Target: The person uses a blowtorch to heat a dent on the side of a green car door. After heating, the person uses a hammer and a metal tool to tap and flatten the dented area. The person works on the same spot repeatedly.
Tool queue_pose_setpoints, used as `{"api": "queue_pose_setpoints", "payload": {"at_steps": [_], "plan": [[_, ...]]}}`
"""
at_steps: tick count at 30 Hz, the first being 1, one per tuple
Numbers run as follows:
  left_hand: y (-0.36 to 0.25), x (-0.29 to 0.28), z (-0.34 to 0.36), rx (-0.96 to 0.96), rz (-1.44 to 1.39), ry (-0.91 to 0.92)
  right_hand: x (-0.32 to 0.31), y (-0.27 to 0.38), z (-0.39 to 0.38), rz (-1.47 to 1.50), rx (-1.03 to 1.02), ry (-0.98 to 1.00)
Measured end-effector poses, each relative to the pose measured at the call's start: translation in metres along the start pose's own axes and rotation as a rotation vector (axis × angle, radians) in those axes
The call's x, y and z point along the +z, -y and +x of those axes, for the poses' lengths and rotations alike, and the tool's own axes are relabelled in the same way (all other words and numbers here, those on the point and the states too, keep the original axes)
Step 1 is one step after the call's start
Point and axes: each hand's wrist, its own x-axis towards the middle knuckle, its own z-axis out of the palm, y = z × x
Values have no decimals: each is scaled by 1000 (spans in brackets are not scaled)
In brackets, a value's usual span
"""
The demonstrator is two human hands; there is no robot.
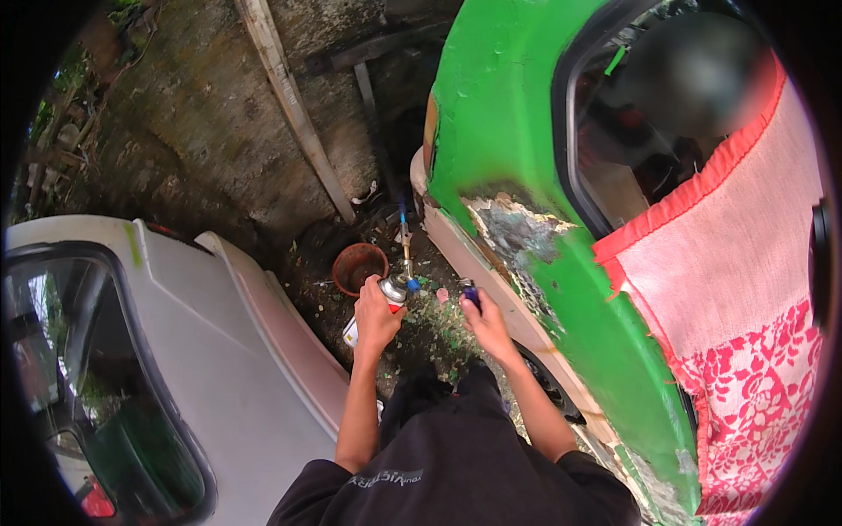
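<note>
The left hand [379, 317] has its grip around a gas torch [406, 254], above the ground [443, 326] between the grey car [206, 294] and green car [500, 96]; the right hand [488, 328] clasps a purple lighter [472, 296]. A blue flame [403, 212] shows, so lighting seems done; one scorched patch [519, 230] is bare, while green paint [601, 294] remains around it

Black From Shirt [474, 465] to Trousers [405, 405]!

And it's a black shirt, folks, plain over most of its cloth, with one light touch: a small pale print [386, 478], a line of lettering running onto a greyish block. Now the sleeves [595, 489], both short, both black, and loose-cut! Below them, bare forearms [358, 421], then the left hand [377, 317] and right hand [488, 326], bare too! Down low, the trousers look nearly black, their folds lost in shadow.
</note>
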Motion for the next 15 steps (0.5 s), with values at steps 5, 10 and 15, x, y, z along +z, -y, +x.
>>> {"api": "queue_pose_setpoints", "payload": {"at_steps": [5,10,15], "plan": [[7,12,-29,-81,85,-196,58,6,12,14,237,123],[8,11,-53,-144,153,-313,79,9,8,-179,83,124],[-12,5,-79,-236,201,-341,74,-1,0,-404,-142,159]]}}
